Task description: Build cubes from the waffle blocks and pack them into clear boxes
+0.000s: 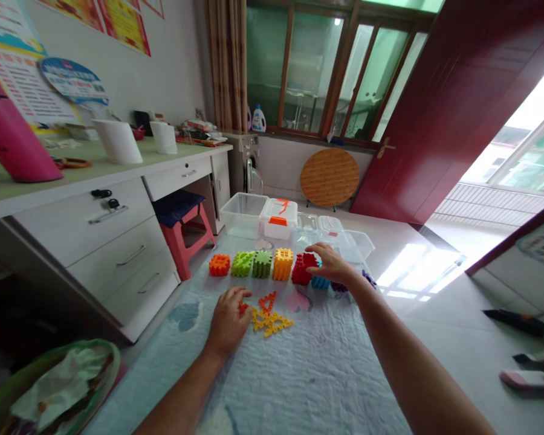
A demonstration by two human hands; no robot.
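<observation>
A row of stacked plastic interlocking tiles crosses the blanket: orange [219, 265], light green [242, 264], dark green [262, 264], yellow [283, 264], red [301, 270], blue [320, 281] and purple [339, 287]. My right hand [333, 266] reaches to the red stack, thumb and fingers curved around its upper right part. Closer to me, my left hand [229, 317] is closed around a small orange tile [243, 309], mostly hidden by the fingers. Beside it lie a loose orange triangular tile [267, 302] and yellow tiles [277, 324].
Behind the row stand a clear bin [245, 216], a lidded box with an orange latch [280, 219] and other clear containers [357, 243]. A desk [113, 223] and pink stool [189, 232] are left. A waste basket [111, 374] stands at the lower left.
</observation>
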